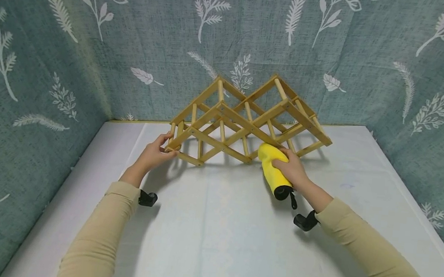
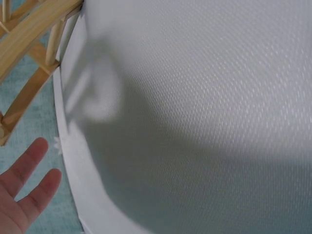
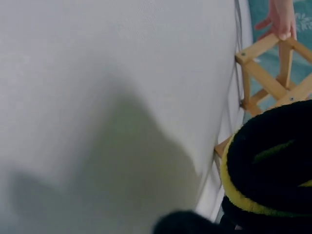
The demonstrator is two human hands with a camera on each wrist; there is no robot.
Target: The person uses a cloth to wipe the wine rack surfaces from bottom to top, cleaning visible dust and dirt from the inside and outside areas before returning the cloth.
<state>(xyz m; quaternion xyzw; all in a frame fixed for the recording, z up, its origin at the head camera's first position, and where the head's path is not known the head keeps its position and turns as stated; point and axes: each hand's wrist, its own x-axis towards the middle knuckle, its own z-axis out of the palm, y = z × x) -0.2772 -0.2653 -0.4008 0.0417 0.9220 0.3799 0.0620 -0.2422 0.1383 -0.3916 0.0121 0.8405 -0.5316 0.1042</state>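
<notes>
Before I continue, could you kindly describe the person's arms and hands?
The left sleeve and right sleeve are plain, long and beige, with creases. The left hand and right hand are bare, and a small black device juts out at each cuff.

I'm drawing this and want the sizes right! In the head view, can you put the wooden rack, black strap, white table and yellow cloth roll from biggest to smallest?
1. White table
2. Wooden lattice rack
3. Yellow cloth roll, held in the right hand
4. Black strap at the roll's end
</notes>
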